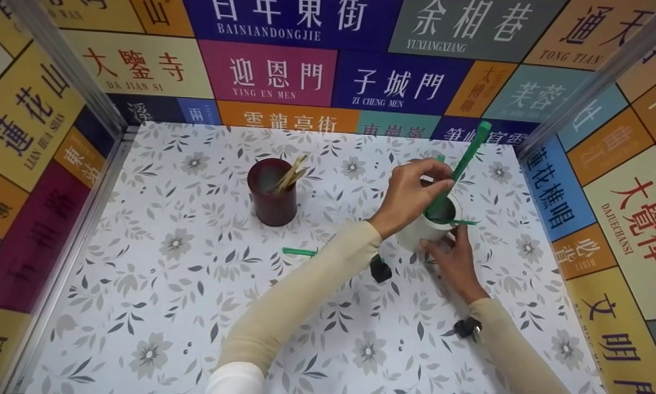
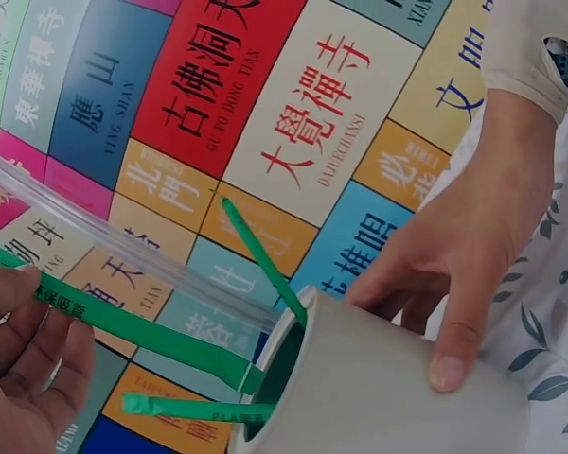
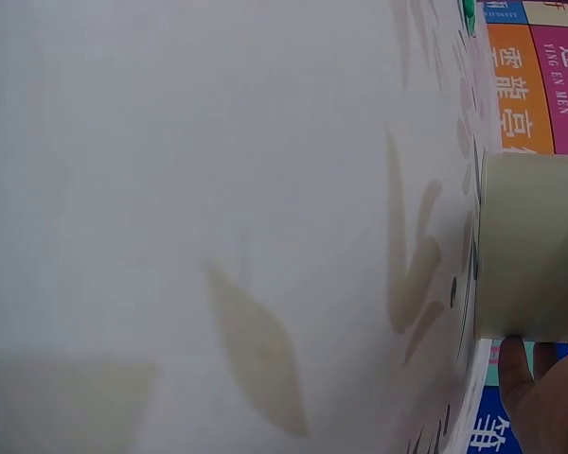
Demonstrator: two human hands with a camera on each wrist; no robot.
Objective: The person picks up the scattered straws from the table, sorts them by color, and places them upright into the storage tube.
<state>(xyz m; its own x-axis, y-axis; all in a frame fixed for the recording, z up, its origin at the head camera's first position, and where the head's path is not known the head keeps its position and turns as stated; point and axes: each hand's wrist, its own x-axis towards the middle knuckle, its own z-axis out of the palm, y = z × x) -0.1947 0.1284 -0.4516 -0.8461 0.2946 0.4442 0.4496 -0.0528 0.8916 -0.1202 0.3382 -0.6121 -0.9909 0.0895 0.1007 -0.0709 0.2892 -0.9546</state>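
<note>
In the head view, my left hand (image 1: 415, 191) pinches a long green-wrapped straw (image 1: 470, 148), which slants up out of a white cup (image 1: 423, 232). The left wrist view shows printed characters along that straw (image 2: 133, 326), held between thumb and fingers (image 2: 62, 369), its lower end at the cup's mouth. Two more green straws (image 2: 265, 260) stick out over the rim. My right hand (image 1: 456, 260) grips the cup's side low down. From the right wrist, part of the cup wall (image 3: 535, 246) shows on the table, with the right hand (image 3: 554, 402) against it.
A dark red cup (image 1: 273, 202) with several thin brownish sticks (image 1: 292, 175) stands left of the white cup. Another green straw (image 1: 299, 251) lies on the flower-patterned tabletop (image 1: 174, 306), partly behind my left forearm. Panels printed with characters (image 1: 273, 71) enclose the back and sides.
</note>
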